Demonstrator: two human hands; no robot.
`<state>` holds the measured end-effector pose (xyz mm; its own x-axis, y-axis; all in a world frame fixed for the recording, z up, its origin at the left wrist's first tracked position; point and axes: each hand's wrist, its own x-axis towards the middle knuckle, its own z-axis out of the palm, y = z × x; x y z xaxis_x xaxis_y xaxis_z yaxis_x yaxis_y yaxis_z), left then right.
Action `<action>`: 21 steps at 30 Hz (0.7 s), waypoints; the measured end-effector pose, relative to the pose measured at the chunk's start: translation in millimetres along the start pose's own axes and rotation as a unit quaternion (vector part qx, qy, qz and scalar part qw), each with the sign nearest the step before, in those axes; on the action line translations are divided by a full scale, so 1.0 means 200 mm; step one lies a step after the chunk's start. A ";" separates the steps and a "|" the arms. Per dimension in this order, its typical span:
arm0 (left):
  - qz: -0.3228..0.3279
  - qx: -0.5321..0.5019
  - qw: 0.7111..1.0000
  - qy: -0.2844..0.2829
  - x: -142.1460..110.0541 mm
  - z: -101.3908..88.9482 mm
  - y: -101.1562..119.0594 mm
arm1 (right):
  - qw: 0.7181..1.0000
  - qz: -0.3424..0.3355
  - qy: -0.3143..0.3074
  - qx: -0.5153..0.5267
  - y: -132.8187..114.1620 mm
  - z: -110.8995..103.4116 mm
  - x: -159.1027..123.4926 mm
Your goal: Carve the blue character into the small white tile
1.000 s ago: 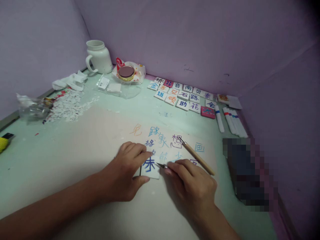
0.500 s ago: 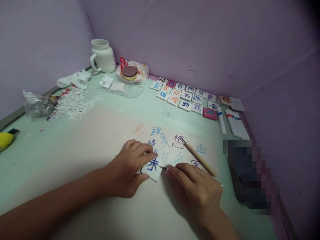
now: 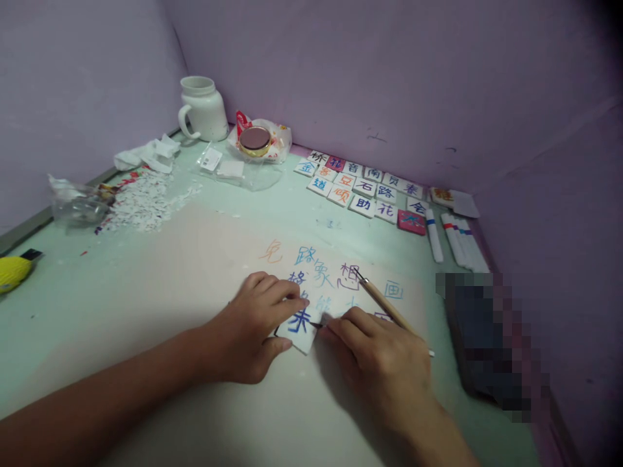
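Left hand [image 3: 257,327] – fingers over the far side of a white tile [image 3: 302,338], thumb against its near edge, a partly open pinch that pins it to the table [image 3: 209,272]. Tile lies flat between the two hands, just beside coloured characters [image 3: 322,274] written on the tabletop; it bears a blue character of its own, partly under the fingers.

Right hand [image 3: 382,357] closed in a pen grip on a small knife [image 3: 316,325], tip at the right of the blue strokes. Whether it bites or only hovers, cannot tell.

Change: a second ago the tile sat nearly square; now it is turned, one corner towards the person. The blade seems to meet the strokes at a fresh angle – likely an adjustment for carving along that side.

A wooden-handled tool [image 3: 389,303] lies beyond the right hand, partly hidden by it. Far left, a pile of pale shavings [image 3: 141,204].
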<state>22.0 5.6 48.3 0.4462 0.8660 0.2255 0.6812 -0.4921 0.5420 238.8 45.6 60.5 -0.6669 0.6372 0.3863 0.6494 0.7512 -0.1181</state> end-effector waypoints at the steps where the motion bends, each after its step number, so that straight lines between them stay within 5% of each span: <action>1: 0.000 0.000 1.000 0.000 0.00 0.00 0.00 | 1.000 0.000 -0.009 0.005 0.00 0.00 0.01; 9: 0.003 0.008 1.000 0.005 0.00 0.01 0.00 | 0.990 0.019 -0.104 0.093 0.05 0.00 0.03; 21: -0.002 -0.006 1.000 0.017 0.00 0.02 0.00 | 0.979 0.086 -0.138 0.125 0.03 0.00 0.02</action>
<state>23.8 5.7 45.1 0.4244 0.8702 0.2502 0.6754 -0.4883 0.5526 239.7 53.4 61.3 -0.6510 0.7545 0.0834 0.6744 0.6253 -0.3926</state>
